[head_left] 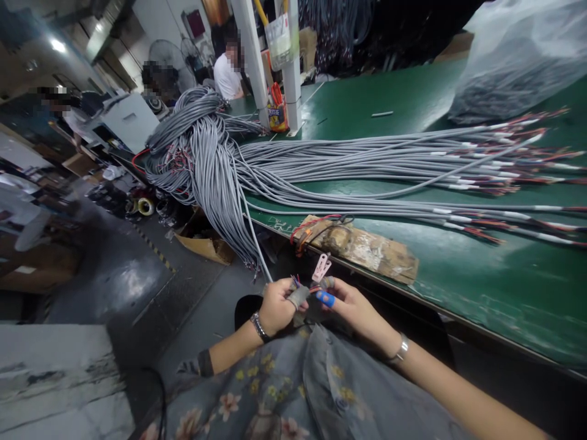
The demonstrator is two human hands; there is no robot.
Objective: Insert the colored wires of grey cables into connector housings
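My left hand (280, 304) is closed around the end of a grey cable (260, 247), its thumb wrapped in grey tape. Thin coloured wires stick out of that cable end between my two hands. My right hand (342, 299), with blue tape on a finger, pinches these wires. Just above my fingers a pink clip (321, 267) stands at the table edge. Behind it lies a worn wooden board (362, 247) with a dark lump and red and black leads on it.
A large bundle of grey cables (215, 165) hangs over the near edge of the green table (458, 269). Stripped cable ends with white sleeves (468, 182) lie to the right. A plastic bag (518, 67), a white post (293, 79) and a seated person (227, 74) are farther back.
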